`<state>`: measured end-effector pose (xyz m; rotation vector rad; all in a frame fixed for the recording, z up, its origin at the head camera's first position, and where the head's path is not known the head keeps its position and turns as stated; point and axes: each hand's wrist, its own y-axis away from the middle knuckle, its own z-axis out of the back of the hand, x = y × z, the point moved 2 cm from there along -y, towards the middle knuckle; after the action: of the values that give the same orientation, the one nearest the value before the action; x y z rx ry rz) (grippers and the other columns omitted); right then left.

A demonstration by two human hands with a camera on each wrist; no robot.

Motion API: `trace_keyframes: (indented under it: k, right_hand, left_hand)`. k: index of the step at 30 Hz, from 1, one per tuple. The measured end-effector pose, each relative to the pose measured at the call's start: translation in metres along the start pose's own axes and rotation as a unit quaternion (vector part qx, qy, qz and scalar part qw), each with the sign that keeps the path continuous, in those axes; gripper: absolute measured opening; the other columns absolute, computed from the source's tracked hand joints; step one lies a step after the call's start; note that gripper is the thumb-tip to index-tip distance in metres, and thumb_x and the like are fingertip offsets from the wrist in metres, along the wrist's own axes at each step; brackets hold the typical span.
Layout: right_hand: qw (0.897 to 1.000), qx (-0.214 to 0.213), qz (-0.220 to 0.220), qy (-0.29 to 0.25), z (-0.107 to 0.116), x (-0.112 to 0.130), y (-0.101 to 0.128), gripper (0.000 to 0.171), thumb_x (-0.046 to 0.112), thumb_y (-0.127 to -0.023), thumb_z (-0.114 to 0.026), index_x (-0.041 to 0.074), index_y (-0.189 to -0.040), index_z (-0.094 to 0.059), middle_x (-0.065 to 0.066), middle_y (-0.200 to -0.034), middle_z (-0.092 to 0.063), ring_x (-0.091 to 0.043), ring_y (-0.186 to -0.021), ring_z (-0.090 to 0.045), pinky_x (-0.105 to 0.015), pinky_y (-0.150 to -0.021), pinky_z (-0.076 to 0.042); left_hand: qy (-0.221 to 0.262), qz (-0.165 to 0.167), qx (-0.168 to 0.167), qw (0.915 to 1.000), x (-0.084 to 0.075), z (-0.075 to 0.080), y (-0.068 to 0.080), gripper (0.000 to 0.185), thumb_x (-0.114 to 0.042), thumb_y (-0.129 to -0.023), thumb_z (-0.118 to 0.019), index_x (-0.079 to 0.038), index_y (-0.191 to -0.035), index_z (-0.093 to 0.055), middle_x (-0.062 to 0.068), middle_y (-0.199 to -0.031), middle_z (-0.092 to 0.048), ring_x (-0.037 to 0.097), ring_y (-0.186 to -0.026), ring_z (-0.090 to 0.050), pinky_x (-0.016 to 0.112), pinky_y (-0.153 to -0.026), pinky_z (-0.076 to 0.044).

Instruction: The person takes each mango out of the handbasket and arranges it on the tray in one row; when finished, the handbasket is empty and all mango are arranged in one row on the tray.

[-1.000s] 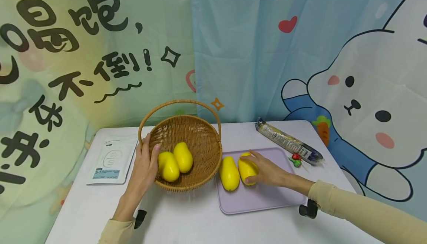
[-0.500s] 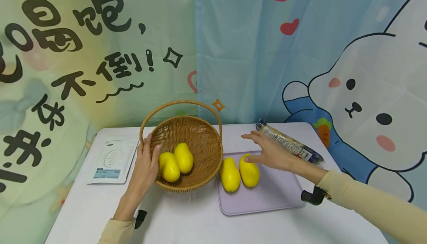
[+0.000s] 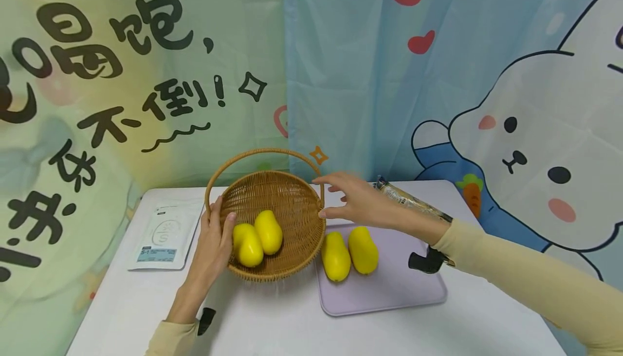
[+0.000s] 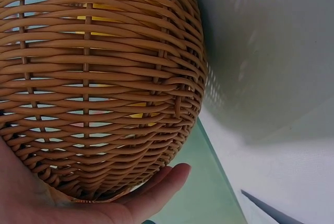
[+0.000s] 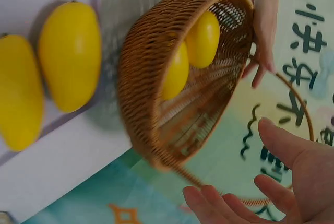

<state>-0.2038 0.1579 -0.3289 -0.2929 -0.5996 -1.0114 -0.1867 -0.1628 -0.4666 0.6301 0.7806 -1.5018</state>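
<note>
A brown wicker basket (image 3: 297, 226) stands tilted on the table, its opening toward me and its hoop handle raised. Inside lie two yellow mangoes (image 3: 268, 232). My left hand (image 3: 210, 245) grips the basket's left rim, and the left wrist view shows its fingers along the woven wall (image 4: 99, 78). My right hand (image 3: 362, 202) is at the basket's right side near the handle base. Its thumb and fingers are spread apart in the right wrist view, with nothing gripped between them. Two more mangoes (image 3: 336, 257) lie side by side on a lilac tray (image 3: 409, 285).
A white pouch (image 3: 163, 234) lies flat on the table's left part. Behind my right arm is a long dark packet (image 3: 413, 199), partly covered. A printed curtain (image 3: 336, 74) hangs right behind the white table (image 3: 272, 318).
My right hand has let go of the right mango on the tray, risen, and moved left to the basket's handle side. My left hand has stayed on the rim.
</note>
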Motion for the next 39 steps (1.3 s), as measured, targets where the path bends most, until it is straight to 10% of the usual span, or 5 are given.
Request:
trace_keyframes:
  k: [20, 39]
  right_hand:
    - [0.985, 0.135, 0.043, 0.102, -0.072, 0.020, -0.098, 0.066, 0.028, -0.096, -0.073, 0.010, -0.153, -0.045, -0.011, -0.154, -0.049, -0.030, -0.148, -0.038, -0.044, -0.117, -0.039]
    - [0.963, 0.233, -0.021, 0.135, -0.113, 0.025, -0.128, 0.074, 0.028, -0.092, -0.077, 0.009, -0.154, -0.043, -0.011, -0.158, -0.044, -0.029, -0.148, -0.039, -0.042, -0.120, -0.036]
  left_hand:
    - [-0.004, 0.008, -0.002, 1.0000, 0.003, -0.001, 0.000, 0.066, -0.059, -0.107, -0.026, -0.034, -0.164, -0.004, 0.022, -0.167, -0.012, 0.051, -0.146, -0.031, 0.072, -0.112, -0.030]
    - [-0.006, 0.005, -0.009, 0.9999, 0.001, 0.000, 0.001, 0.066, -0.060, -0.106, -0.028, -0.037, -0.164, -0.005, 0.019, -0.168, -0.013, 0.050, -0.147, -0.031, 0.071, -0.112, -0.030]
